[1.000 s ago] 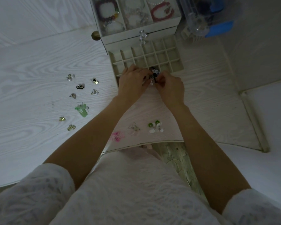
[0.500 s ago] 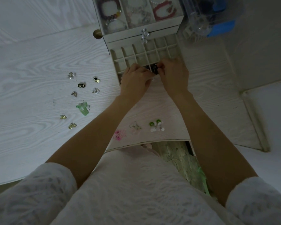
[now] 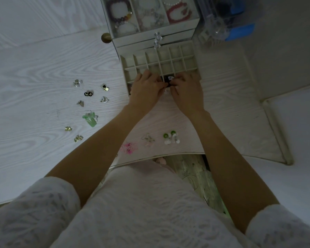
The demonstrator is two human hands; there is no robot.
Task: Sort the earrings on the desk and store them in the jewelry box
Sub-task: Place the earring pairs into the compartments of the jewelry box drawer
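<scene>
Both hands meet over the front row of the pulled-out cream drawer with small square cells [image 3: 186, 59]. The left hand [image 3: 147, 88] and right hand [image 3: 187, 90] pinch a small black earring [image 3: 166, 80] together, fingertips closed on it, just above a front cell. That drawer belongs to the white jewelry box [image 3: 150, 35], whose top tray holds bead bracelets. Left of the drawer, small gold and silver earrings [image 3: 87, 93] and a green leaf-shaped earring pair [image 3: 89, 119] lie on the white wood-grain desk [image 3: 34, 72]. Nearer the person than the drawer sit a pink earring pair [image 3: 129, 148] and a green-and-white bead pair [image 3: 171, 137]. The room is dim.
</scene>
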